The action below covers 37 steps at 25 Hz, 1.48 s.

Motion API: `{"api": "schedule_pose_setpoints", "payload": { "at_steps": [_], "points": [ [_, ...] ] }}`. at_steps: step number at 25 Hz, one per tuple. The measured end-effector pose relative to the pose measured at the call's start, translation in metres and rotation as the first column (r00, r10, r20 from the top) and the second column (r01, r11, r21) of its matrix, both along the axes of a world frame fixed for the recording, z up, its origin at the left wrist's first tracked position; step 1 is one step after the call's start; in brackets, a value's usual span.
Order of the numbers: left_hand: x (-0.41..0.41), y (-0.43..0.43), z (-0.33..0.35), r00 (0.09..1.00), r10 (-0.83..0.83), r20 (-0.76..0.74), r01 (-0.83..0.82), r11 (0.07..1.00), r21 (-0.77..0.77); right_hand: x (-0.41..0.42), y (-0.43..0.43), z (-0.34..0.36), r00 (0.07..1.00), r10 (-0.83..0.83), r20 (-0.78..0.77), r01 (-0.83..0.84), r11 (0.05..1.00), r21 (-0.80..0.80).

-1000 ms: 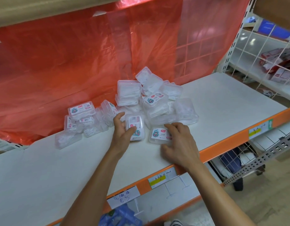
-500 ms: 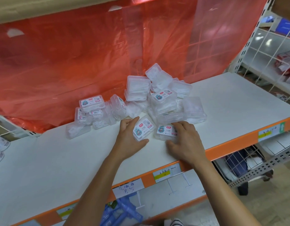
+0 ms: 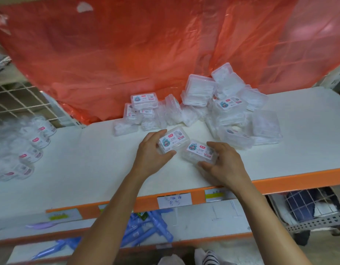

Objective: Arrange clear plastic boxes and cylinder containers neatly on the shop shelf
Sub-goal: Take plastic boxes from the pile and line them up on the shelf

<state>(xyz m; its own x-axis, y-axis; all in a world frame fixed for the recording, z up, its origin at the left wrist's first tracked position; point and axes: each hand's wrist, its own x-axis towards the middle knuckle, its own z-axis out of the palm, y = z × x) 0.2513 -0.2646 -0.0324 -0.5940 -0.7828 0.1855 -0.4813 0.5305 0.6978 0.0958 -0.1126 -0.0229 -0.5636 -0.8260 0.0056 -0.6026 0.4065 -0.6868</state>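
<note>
Toppling threatens: left hand (image 3: 152,156) grasps one labelled clear box (image 3: 174,140), right hand (image 3: 225,166) grasps a second box (image 3: 199,152), both near the front of the white shelf (image 3: 85,169); a nudge could collapse the loose pile (image 3: 228,113) behind.

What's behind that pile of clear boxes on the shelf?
A red plastic sheet hangs right behind the pile of clear boxes. What lies beyond the sheet is covered.
</note>
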Motion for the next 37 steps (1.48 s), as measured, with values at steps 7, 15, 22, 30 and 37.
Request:
{"api": "schedule_pose_setpoints", "payload": {
  "at_steps": [7, 15, 22, 30, 37],
  "points": [
    [0.094, -0.014, 0.003, 0.98, 0.168, -0.111, -0.166, 0.986, 0.024, 0.068, -0.044, 0.009, 0.994, 0.105, 0.001, -0.105, 0.989, -0.103],
    [0.237, -0.022, 0.008, 0.925, 0.343, -0.165, -0.34, 0.939, 0.05, 0.188, -0.087, 0.012, 0.977, 0.207, -0.052, -0.213, 0.957, -0.195],
    [0.349, -0.032, 0.005, 0.883, 0.423, -0.201, -0.416, 0.906, 0.078, 0.295, -0.121, 0.01, 0.953, 0.3, -0.05, -0.303, 0.927, -0.219],
    [0.469, -0.039, -0.003, 0.799, 0.557, -0.228, -0.547, 0.83, 0.112, 0.412, -0.163, 0.007, 0.888, 0.454, -0.079, -0.459, 0.857, -0.233],
    [0.545, -0.052, -0.01, 0.679, 0.696, -0.233, -0.697, 0.711, 0.092, 0.491, -0.214, 0.007, 0.81, 0.579, -0.097, -0.584, 0.778, -0.23]
  ]
}}
